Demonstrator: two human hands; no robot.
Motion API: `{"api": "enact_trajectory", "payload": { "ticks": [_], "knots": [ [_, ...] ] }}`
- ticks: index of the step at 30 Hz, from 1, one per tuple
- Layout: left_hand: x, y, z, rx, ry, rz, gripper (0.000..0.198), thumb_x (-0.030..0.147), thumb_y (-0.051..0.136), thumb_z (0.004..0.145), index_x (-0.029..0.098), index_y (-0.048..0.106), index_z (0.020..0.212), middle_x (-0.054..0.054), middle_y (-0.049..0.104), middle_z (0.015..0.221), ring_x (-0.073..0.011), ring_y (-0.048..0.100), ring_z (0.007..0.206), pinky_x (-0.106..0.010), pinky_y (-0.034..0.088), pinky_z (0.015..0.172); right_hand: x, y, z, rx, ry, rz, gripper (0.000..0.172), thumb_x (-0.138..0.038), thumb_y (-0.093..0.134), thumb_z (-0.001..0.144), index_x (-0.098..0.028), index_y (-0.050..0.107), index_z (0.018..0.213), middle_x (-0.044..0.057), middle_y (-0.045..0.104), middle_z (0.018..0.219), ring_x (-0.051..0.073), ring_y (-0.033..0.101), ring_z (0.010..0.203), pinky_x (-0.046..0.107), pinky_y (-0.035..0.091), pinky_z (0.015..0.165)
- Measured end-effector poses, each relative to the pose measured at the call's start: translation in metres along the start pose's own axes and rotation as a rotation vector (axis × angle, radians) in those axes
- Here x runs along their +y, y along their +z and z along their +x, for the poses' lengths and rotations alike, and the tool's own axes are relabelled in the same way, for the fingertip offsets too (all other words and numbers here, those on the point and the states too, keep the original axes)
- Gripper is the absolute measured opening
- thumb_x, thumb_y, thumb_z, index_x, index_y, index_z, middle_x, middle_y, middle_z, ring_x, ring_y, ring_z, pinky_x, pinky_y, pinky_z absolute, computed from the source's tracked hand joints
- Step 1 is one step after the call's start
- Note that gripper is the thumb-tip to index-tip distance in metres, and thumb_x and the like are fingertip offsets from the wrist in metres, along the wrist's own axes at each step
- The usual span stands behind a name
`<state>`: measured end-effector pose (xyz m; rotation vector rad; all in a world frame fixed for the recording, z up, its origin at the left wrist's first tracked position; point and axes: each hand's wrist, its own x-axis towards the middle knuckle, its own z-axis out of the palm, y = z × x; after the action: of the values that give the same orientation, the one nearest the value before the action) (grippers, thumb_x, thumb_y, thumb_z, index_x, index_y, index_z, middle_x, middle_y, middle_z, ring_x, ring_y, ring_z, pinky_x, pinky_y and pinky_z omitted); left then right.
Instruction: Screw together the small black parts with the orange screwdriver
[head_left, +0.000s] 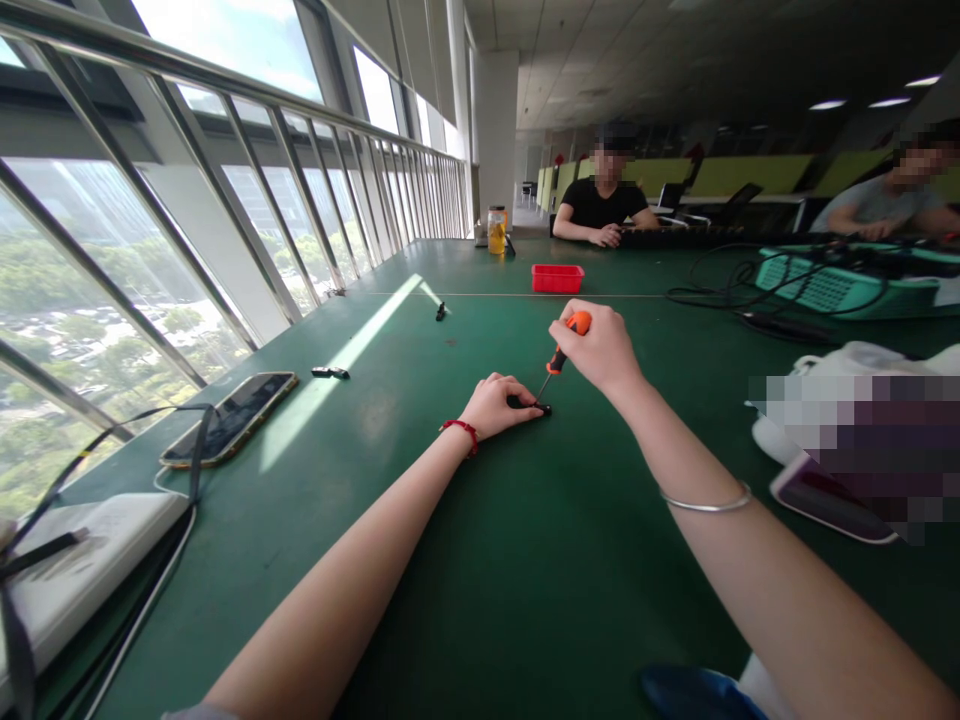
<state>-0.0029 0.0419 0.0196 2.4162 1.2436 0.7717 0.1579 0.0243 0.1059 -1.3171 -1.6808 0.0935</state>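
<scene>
My left hand [496,403] rests on the green table [450,560] with its fingers closed on a small black part [534,407], pinning it down. My right hand [596,346] is wrapped round an orange-and-black screwdriver [564,345]. The screwdriver leans down to the left and its tip meets the black part. A red cord circles my left wrist and a thin silver bangle sits on my right forearm.
A phone [232,414] lies at the left by a white device [82,560] with a cable. Small black parts [330,373] [441,311] lie further out. A red tray [557,278] and a jar [496,230] stand beyond. Two people sit at the far end. Cables [720,295] and another phone [829,497] lie right.
</scene>
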Motion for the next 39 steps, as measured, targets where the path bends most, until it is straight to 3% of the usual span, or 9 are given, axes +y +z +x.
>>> {"api": "enact_trajectory", "payload": {
  "ticks": [5,10,12,15,19,25,30,36,39],
  "knots": [
    [-0.002,0.000,0.000,-0.002,0.005,0.015,0.019,0.041,0.066,0.071,0.023,0.069,0.076,0.000,0.067,0.086,-0.0182,0.055,0.088,-0.033,0.039,0.088,-0.004,-0.002,-0.002,-0.066,-0.017,-0.012,0.020,-0.031,0.050,0.069,-0.021,0.043,0.054,-0.003,0.046,0.048,0.012,0.041,0.049,0.024,0.028,0.051],
    [-0.001,0.000,0.000,-0.004,0.009,0.011,0.019,0.040,0.067,0.070,0.022,0.068,0.075,0.001,0.067,0.086,-0.0183,0.055,0.089,-0.034,0.038,0.089,-0.009,-0.003,-0.005,-0.078,-0.031,-0.028,0.041,-0.048,0.033,0.084,-0.020,0.043,0.055,0.000,0.049,0.051,0.013,0.045,0.052,0.024,0.027,0.051],
    [-0.001,0.000,0.000,-0.008,0.010,0.013,0.018,0.039,0.067,0.069,0.021,0.068,0.076,0.001,0.067,0.087,-0.0187,0.055,0.089,-0.034,0.038,0.089,-0.012,-0.004,-0.005,-0.081,-0.036,-0.064,0.037,-0.045,0.034,0.085,-0.020,0.045,0.059,0.000,0.051,0.053,0.014,0.046,0.053,0.024,0.026,0.051],
    [0.000,0.000,0.000,-0.012,0.014,0.020,0.019,0.038,0.067,0.069,0.021,0.066,0.076,0.001,0.068,0.088,-0.0194,0.054,0.090,-0.035,0.038,0.088,-0.019,-0.010,-0.004,-0.109,-0.035,-0.159,0.017,-0.038,0.044,0.078,-0.022,0.050,0.075,-0.002,0.053,0.058,0.014,0.047,0.054,0.024,0.026,0.051],
    [0.000,0.001,0.000,-0.009,0.011,0.025,0.019,0.038,0.067,0.068,0.021,0.064,0.075,0.002,0.068,0.087,-0.0202,0.053,0.090,-0.035,0.038,0.087,-0.030,-0.021,-0.003,-0.210,-0.034,-0.269,0.013,-0.033,0.045,0.076,-0.024,0.053,0.082,-0.002,0.058,0.064,0.015,0.048,0.055,0.024,0.026,0.051],
    [0.000,0.001,-0.001,-0.011,-0.001,0.030,0.019,0.038,0.067,0.068,0.020,0.061,0.073,0.001,0.067,0.084,-0.0199,0.053,0.088,-0.035,0.038,0.085,-0.035,-0.027,-0.004,-0.235,-0.039,-0.410,0.031,-0.050,0.042,0.079,-0.024,0.055,0.067,0.001,0.057,0.061,0.017,0.049,0.059,0.025,0.026,0.052],
    [0.000,0.001,0.000,-0.020,-0.002,0.026,0.020,0.039,0.066,0.068,0.020,0.062,0.074,0.001,0.066,0.085,-0.0204,0.052,0.089,-0.035,0.038,0.085,-0.037,-0.026,-0.005,-0.247,-0.050,-0.415,0.020,-0.035,0.049,0.074,-0.026,0.057,0.090,0.000,0.063,0.073,0.016,0.050,0.058,0.025,0.027,0.051],
    [0.000,0.000,0.000,-0.017,0.003,0.026,0.020,0.039,0.067,0.068,0.020,0.062,0.074,0.001,0.066,0.085,-0.0205,0.053,0.089,-0.036,0.038,0.086,-0.040,-0.028,-0.006,-0.238,-0.027,-0.435,0.030,-0.047,0.042,0.080,-0.025,0.062,0.074,0.001,0.062,0.067,0.018,0.053,0.062,0.026,0.030,0.053],
    [0.001,-0.001,0.000,-0.019,0.001,0.024,0.020,0.039,0.067,0.068,0.020,0.062,0.073,0.001,0.066,0.085,-0.0206,0.053,0.089,-0.036,0.038,0.085,-0.041,-0.028,-0.007,-0.234,-0.034,-0.424,0.022,-0.040,0.047,0.078,-0.027,0.063,0.085,0.001,0.064,0.074,0.018,0.054,0.065,0.026,0.030,0.053]
  ]
}}
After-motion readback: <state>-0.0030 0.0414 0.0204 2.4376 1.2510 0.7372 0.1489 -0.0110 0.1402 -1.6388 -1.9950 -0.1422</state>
